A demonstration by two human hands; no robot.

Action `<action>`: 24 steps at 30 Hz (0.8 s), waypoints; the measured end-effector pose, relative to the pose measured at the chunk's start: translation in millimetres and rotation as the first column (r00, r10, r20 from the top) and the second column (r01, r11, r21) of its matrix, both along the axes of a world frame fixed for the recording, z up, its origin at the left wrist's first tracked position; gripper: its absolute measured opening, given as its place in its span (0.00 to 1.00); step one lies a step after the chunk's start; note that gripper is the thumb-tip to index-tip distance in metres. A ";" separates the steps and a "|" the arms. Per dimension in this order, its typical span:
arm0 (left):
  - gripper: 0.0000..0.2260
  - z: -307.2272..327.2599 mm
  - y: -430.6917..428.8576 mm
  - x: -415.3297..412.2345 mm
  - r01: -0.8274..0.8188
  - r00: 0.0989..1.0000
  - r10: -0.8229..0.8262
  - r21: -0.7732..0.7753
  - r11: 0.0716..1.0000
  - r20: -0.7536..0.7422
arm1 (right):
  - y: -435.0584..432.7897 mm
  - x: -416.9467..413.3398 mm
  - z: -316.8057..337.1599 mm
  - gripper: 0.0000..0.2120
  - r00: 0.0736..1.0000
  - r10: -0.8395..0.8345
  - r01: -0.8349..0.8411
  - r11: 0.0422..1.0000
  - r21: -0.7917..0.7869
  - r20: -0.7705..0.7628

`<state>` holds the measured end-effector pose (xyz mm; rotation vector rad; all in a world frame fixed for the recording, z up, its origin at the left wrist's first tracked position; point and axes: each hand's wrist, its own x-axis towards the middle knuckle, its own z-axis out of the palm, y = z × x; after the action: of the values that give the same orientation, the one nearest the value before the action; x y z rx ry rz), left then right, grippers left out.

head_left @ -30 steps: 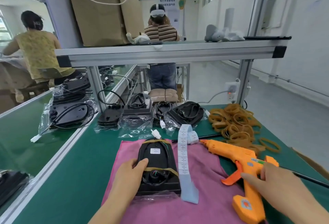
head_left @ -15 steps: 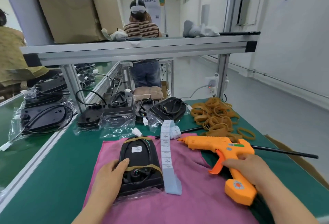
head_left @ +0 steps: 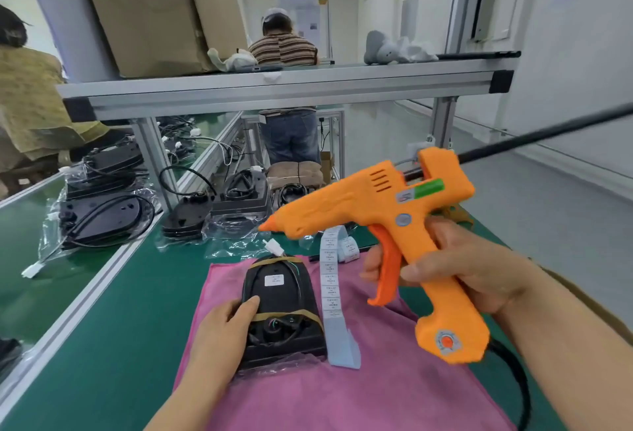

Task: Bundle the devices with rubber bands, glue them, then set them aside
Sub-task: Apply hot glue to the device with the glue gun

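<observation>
Nearest, at 6 o'clock, a pink cloth (head_left: 376, 389) lies spread on the green tabletop (head_left: 113, 321). The left hand (head_left: 222, 331) rests flat on the cloth's left part, fingers extended and thumb pressed against the left side of the black device bundle (head_left: 279, 307), steadying rather than clasping it. The bundle lies on the cloth with tan rubber bands (head_left: 286, 315) across it near both ends and a white label on top. Just beside it at 3 o'clock lies a strip of pale blue labels (head_left: 334, 297), running away from the viewer.

The right hand (head_left: 462, 269) is clenched around the handle of an orange glue gun (head_left: 387, 211), raised above the cloth, index finger by the trigger and nozzle pointing toward 9 o'clock. A black glue stick (head_left: 548, 138) juts from its back toward 2 o'clock.

Farther off, at 11 o'clock, more black devices in clear bags (head_left: 219, 211) sit beneath a metal shelf (head_left: 274, 88), which carries a brown paper bag (head_left: 154, 13).
</observation>
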<state>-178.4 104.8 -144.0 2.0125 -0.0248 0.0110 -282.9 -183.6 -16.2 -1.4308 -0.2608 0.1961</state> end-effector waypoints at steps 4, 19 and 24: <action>0.19 -1.0 -0.6 1.4 -0.019 1.000 0.019 0.017 1.000 0.021 | 19.6 18.5 19.8 0.20 0.994 0.108 -0.112 0.975 -0.192 -0.031; 0.21 -6.8 2.7 5.2 0.012 0.999 -0.013 0.009 1.000 0.045 | 28.3 34.5 56.4 0.09 0.974 0.155 -0.222 0.771 -0.597 -0.163; 0.23 -4.6 2.2 3.2 0.027 0.999 -0.026 -0.016 1.000 0.033 | 28.8 31.4 59.6 0.03 0.966 0.185 -0.260 0.707 -0.657 -0.182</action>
<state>-175.2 107.0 -148.5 1.9951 -0.0722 0.0275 -251.5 -154.9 43.4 -2.1154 -0.2921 0.6172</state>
